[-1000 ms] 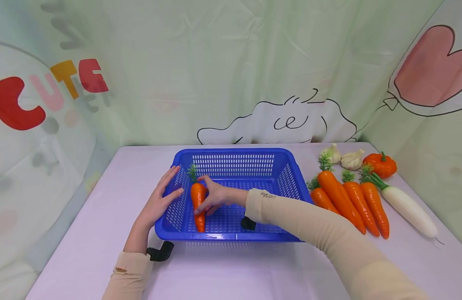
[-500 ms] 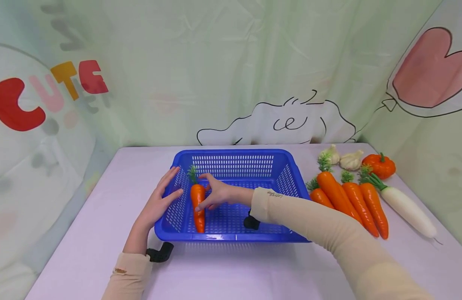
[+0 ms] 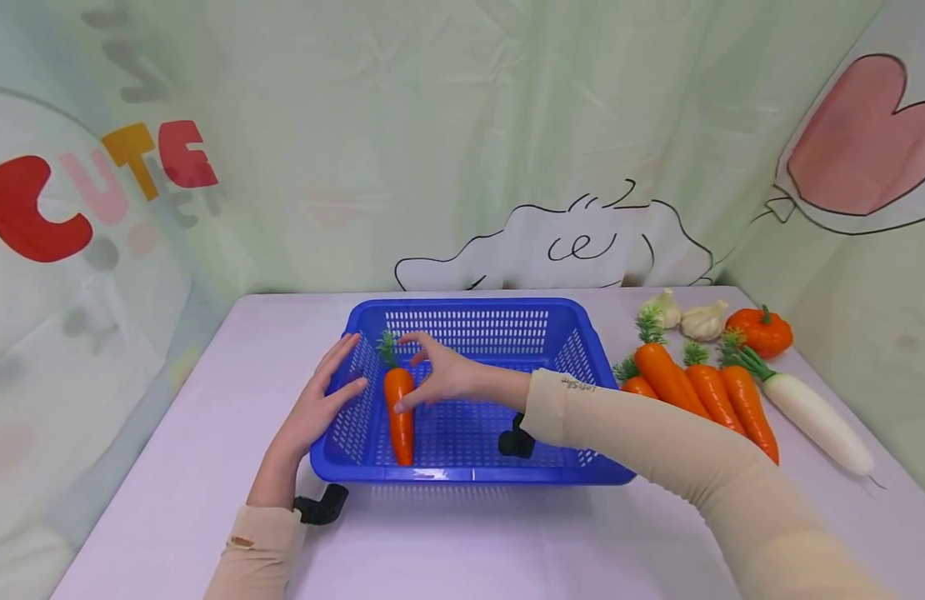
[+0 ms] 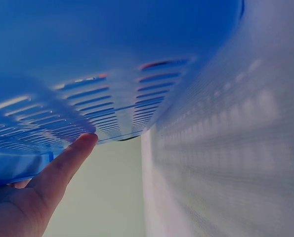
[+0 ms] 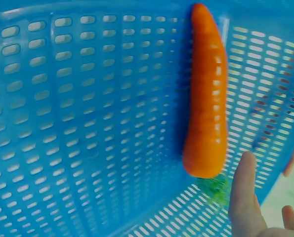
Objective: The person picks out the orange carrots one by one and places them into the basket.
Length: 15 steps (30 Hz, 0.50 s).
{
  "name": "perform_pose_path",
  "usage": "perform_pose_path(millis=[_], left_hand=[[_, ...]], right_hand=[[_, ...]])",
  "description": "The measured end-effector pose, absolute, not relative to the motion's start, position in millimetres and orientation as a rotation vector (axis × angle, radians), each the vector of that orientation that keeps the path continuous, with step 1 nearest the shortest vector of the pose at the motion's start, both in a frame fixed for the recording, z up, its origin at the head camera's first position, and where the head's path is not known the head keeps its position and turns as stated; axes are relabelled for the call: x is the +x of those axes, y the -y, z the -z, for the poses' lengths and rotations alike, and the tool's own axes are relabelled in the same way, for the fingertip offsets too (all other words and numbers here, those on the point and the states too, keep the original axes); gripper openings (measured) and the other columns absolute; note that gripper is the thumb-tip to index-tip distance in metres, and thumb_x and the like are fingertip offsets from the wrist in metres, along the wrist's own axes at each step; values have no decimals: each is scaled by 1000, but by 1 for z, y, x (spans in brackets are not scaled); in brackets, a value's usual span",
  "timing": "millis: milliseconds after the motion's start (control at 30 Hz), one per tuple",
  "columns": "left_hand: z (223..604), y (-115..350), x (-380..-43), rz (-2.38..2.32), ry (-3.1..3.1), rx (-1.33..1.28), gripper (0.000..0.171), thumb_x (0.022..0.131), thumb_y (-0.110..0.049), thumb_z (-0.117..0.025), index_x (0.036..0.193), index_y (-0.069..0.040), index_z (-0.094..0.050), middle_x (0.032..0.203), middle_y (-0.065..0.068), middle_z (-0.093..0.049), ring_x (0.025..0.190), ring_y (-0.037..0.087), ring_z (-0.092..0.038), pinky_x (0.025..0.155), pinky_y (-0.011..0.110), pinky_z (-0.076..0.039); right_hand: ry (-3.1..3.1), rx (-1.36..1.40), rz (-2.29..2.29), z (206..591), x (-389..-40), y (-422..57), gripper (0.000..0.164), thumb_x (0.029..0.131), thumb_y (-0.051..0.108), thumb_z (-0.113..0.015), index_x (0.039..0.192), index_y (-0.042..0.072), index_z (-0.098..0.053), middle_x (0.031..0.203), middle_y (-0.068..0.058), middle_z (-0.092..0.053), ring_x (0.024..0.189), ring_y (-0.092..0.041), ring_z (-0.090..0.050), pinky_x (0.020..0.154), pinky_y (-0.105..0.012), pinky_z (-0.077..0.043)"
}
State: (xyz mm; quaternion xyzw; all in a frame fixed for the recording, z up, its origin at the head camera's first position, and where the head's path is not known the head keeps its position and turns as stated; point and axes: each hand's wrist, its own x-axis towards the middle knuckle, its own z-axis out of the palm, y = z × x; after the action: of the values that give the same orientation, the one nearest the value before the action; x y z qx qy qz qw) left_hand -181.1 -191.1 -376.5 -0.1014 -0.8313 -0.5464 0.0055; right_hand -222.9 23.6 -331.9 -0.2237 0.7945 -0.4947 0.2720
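Note:
Inside the blue plastic basket (image 3: 473, 475), a carrot (image 3: 400, 417) with a green leafy top lies along the left side. My right hand (image 3: 447, 371) hovers over it, thumb and fingers spread and holding nothing. In the right wrist view the carrot (image 5: 206, 98) lies apart from my thumb (image 5: 244, 192). My left hand (image 3: 316, 400) rests against the basket's left side with its fingers extended. From the left wrist, a straight finger (image 4: 63, 170) touches the slotted outer wall (image 4: 102, 98) of the basket.
Several carrots (image 3: 721, 404) lie right of the basket, partly behind the right sleeve (image 3: 657, 450). Beyond them are a white radish (image 3: 818, 421), two garlic bulbs (image 3: 704, 321) and an orange pumpkin (image 3: 761, 332). A curtain (image 3: 462, 150) hangs behind the table (image 3: 207, 433).
My right hand has let go of the carrot and moved up and to the right, its fingers spreading. The carrot stays in the basket. My left hand has not moved.

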Motion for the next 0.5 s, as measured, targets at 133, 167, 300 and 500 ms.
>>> perform_pose_path(millis=[133, 167, 300, 500], left_hand=[[376, 192, -182, 1711, 2606, -311, 59, 92, -22, -51, 145, -30, -25, 153, -2, -11, 138, 29, -9, 99, 67, -15], [376, 191, -182, 1711, 2605, -308, 59, 92, -22, -51, 145, -31, -26, 153, -2, -11, 138, 29, -9, 99, 67, -15], [375, 191, -181, 1709, 2597, -304, 60, 92, -21, -52, 145, -29, -26, 152, -2, -12, 138, 28, -9, 99, 67, -14], [353, 181, -168, 1738, 2591, -310, 59, 92, -14, -50, 146, -14, -25, 152, 8, -11, 138, 32, -7, 101, 66, -9]], right_hand=[[-2177, -659, 1285, 320, -218, -31, 82, 73, 11, -77, 138, 16, -27, 132, -24, -39, 87, -26, -60, 75, -37, -54], [-2187, -673, 1275, 317, -217, -33, 82, 73, 12, -77, 138, 17, -28, 131, -23, -40, 88, -26, -60, 74, -35, -54], [-2251, -731, 1244, 308, -212, -43, 79, 75, 17, -76, 138, 17, -29, 129, -20, -43, 89, -28, -59, 72, -32, -54], [-2320, -801, 1229, 301, -210, -62, 75, 78, 21, -73, 139, 18, -30, 129, -18, -45, 90, -27, -60, 72, -33, -53]])
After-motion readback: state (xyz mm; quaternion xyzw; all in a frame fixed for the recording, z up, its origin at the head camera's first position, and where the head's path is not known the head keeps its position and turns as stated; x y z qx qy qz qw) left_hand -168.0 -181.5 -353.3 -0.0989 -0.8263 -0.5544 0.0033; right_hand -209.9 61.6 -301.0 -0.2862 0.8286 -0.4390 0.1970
